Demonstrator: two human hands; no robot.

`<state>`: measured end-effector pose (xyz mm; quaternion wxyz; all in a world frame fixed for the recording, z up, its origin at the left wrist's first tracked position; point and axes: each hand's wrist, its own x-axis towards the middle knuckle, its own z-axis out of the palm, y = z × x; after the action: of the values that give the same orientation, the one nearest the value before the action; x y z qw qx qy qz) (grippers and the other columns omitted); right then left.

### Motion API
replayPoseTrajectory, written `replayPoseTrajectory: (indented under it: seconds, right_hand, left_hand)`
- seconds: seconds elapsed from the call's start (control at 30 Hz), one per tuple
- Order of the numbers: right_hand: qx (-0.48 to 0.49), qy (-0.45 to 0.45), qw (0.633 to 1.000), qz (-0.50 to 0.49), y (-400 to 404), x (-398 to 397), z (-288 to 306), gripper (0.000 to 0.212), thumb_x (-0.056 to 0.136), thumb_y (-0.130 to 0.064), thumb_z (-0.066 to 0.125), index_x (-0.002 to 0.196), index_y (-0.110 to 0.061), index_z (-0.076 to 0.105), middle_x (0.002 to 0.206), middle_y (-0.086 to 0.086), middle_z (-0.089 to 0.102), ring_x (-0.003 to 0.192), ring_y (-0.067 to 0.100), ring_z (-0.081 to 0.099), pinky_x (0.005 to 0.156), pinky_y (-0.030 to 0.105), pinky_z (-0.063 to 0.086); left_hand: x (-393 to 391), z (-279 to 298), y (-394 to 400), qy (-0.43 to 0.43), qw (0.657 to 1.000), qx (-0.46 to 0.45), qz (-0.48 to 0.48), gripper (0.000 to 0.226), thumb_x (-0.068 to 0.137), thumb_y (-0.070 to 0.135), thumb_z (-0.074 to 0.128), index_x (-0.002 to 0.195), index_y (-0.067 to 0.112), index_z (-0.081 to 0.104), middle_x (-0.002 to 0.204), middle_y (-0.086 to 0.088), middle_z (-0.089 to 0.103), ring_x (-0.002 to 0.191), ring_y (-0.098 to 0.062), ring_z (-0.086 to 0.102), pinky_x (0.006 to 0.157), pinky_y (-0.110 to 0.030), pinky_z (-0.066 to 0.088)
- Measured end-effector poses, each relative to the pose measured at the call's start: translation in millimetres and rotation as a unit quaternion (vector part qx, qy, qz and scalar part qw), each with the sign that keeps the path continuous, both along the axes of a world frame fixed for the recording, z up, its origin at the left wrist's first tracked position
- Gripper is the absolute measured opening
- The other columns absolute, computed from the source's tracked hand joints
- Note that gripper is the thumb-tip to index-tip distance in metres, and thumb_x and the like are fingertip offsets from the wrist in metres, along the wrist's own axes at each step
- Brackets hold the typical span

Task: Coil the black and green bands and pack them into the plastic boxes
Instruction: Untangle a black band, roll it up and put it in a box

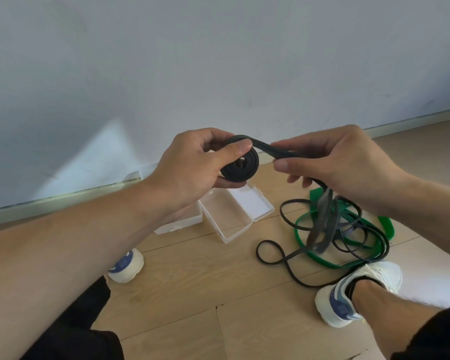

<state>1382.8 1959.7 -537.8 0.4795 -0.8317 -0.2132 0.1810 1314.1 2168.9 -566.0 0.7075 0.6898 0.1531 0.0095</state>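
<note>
Left hand (190,162): nearest the camera, held above the floor; thumb pressed on the flat face of the black coil (240,165), fingers curled behind and under it, so the coil is pinched flat.
Right hand (330,158): thumb and forefinger pinch the free run of the black band (268,149) just beside the coil; the other fingers curl loosely below.
Band: its tail drops from the right hand, blurred, into a loose tangle on the floor (192,276), lying across the green band (320,257).
Boxes: one open clear box (234,214) lies on the floor below the hands, lid flung back; a second box (182,220) sits just left of it, partly hidden by the left wrist.
Step in hand: winding the black band; a few turns are on, most of its length looks unwound.
Doing it well: keep the thumb firm on the coil face so the turns do not spring loose; feed the band flat, since it shows a twist between the hands; hold light tension with the right hand and slide it back along the tail after each turn.
Risk: the tail may snag on the green band or the right shoe (353,294), where a black loop passes close.
Fit: the coil should stay small enough for the box.
</note>
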Motion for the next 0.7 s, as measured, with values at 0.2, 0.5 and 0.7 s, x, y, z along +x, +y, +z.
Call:
replayPoseTrajectory:
  seconds: [0.2,0.5,0.7]
  right_hand:
    - [0.01,0.079,0.997,0.021,-3,-1,-3,0.042,0.08,-0.012,0.081,0.118,-0.027,0.07,0.095,-0.008,0.08,0.085,0.006,0.076,0.072,0.016,0.057]
    - [-0.248,0.107,0.957,0.107,6,-13,-75,0.019,0.09,-0.026,0.072,0.108,-0.034,0.072,0.106,-0.014,0.074,0.105,0.002,0.066,0.106,0.033,0.048]
    - [-0.171,0.179,0.956,0.154,20,-30,-60,0.011,0.096,-0.028,0.063,0.099,-0.019,0.07,0.073,-0.004,0.07,0.079,0.014,0.069,0.101,0.046,0.053]
  left_hand:
    - [-3,9,1,-0.046,0.999,0.012,0.016,0.019,0.088,0.02,0.076,0.102,0.008,0.074,0.108,-0.015,0.071,0.088,-0.025,0.077,0.071,-0.04,0.065]
    - [-14,30,9,-0.149,0.987,-0.054,0.037,0.02,0.085,0.021,0.072,0.098,0.011,0.061,0.089,-0.004,0.077,0.093,-0.024,0.077,0.077,-0.047,0.064]
    - [-10,38,33,-0.137,0.97,-0.087,0.179,0.015,0.096,0.017,0.07,0.095,0.014,0.056,0.107,-0.016,0.072,0.101,-0.031,0.075,0.075,-0.043,0.064]
